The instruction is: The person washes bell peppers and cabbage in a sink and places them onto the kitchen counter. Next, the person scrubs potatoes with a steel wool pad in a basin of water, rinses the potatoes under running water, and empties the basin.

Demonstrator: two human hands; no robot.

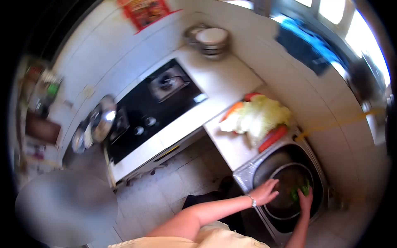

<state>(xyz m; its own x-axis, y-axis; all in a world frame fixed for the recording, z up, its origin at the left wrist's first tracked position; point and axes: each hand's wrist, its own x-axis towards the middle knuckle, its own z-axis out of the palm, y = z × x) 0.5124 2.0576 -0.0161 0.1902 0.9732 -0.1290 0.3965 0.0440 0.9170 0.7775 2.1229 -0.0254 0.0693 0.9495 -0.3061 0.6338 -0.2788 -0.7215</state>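
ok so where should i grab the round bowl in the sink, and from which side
Probably by opposite sides of its rim, coming from above: the bowl is round, no handle shows, and it sits down inside the sink. The left hand is over the rim on its side; the right hand holds green vegetables, so free it first.

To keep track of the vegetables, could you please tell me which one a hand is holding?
The bright green vegetable in the right hand; the pale leafy vegetable and long red vegetable lie on the white counter.
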